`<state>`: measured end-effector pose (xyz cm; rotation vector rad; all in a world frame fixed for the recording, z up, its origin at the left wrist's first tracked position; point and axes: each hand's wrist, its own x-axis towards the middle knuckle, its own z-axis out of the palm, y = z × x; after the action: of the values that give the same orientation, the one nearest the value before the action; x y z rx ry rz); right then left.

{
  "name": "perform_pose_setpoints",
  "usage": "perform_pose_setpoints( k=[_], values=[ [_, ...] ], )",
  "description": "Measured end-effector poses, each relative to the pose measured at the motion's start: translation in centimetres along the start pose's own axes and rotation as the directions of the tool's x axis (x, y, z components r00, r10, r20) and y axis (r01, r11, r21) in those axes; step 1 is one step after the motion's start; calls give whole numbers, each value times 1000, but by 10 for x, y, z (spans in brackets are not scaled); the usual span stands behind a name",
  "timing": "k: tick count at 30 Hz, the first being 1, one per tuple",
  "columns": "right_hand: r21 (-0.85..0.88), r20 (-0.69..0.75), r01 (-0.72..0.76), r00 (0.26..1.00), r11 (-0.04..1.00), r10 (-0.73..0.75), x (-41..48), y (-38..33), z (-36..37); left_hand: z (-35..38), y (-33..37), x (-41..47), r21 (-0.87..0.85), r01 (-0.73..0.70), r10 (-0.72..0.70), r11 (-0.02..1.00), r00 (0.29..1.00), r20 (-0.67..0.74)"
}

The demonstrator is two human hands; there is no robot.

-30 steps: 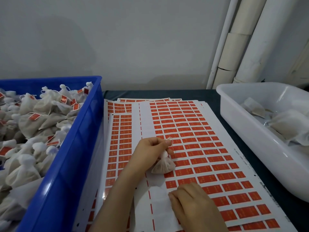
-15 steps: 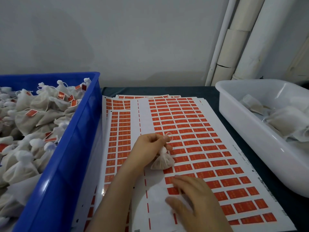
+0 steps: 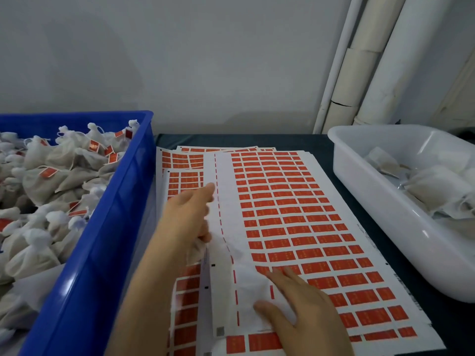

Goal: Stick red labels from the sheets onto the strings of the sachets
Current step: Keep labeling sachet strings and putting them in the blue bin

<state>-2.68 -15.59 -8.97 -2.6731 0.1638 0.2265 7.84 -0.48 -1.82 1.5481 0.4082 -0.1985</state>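
1. Nearest us is the right hand (image 3: 303, 312). A second ago it was balled up picking at a label. Now it lies flat with the fingers spread, gripping nothing, pressing on the peeled white patch of the top sheet (image 3: 227, 201).
2. The left hand (image 3: 189, 214) has swung left, off the red rows. Its index finger is straight out and the other fingers look curled round the sachet (image 3: 199, 249). Earlier we could see that sachet dangling by its string; now only a blurry bit of white mesh peeks out under the hand.
3. The top sheet is still mostly full of red labels (image 3: 314, 267), with its left columns stripped bare. More sheets are fanned out underneath on the dark worktop (image 3: 321, 142).
4. On the left, the blue crate (image 3: 110, 227) is piled with tagged sachets (image 3: 48, 173).
5. On the right, the white tub (image 3: 385, 214) holds a few plain sachets (image 3: 434, 191).
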Motion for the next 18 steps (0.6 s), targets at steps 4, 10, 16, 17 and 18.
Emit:
perform_pose_setpoints(
  k=[4, 10, 16, 17, 18],
  values=[
    [59, -83, -32, 996, 998, 37, -2, -2, 1, -31, -15, -37, 594, -34, 113, 804, 989, -97],
    [71, -39, -77, 996, 995, 80, 1, -3, 14, -33, -53, -48, 688, -25, -83, 726, 989, 125],
    [31, 8, -60, 998, 998, 60, 3, 0, 16, -28, -60, -42, 530, 17, -126, 848, 977, 171],
    [69, -4, -66, 998, 995, 67, 1, -1, 15, -26, -61, -43, 476, 25, -145, 879, 966, 216],
    [113, -25, -60, 998, 992, 63, 0, -3, 13, -24, -61, -43, 442, 16, -145, 897, 954, 261]
  ],
)
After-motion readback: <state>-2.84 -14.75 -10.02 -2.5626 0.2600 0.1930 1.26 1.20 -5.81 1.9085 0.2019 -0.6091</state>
